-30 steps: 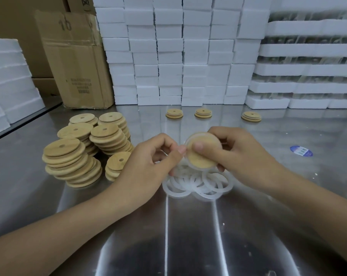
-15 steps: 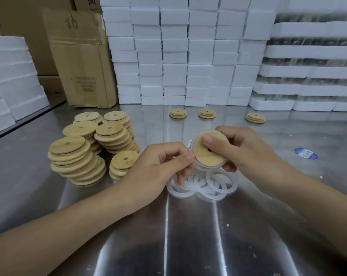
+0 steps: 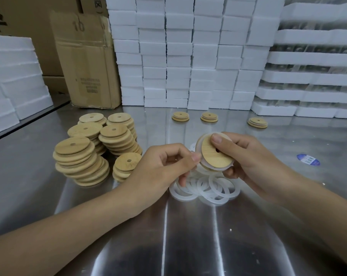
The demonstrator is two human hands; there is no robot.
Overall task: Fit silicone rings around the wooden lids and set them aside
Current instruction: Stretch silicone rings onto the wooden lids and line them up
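My right hand (image 3: 246, 156) grips a round wooden lid (image 3: 214, 156) with a small hole, tilted toward me, thumb on its upper face. A translucent silicone ring (image 3: 203, 163) runs round the lid's rim. My left hand (image 3: 164, 168) pinches that ring at the lid's left edge with thumb and forefinger. Under both hands lies a pile of loose silicone rings (image 3: 214, 189) on the steel table. Stacks of bare wooden lids (image 3: 85, 156) stand to the left. Three small stacks of lids (image 3: 209, 117) sit in a row at the back.
White foam blocks (image 3: 188, 56) are stacked along the back and right, a cardboard box (image 3: 87, 62) stands at the back left, more foam (image 3: 13, 76) at the far left. A blue sticker (image 3: 308, 159) lies on the steel table (image 3: 188, 236) at right.
The lid has turned in my right hand and now tilts more, showing its hole. My left fingers stay pinched at its left edge. The view has shifted slightly.
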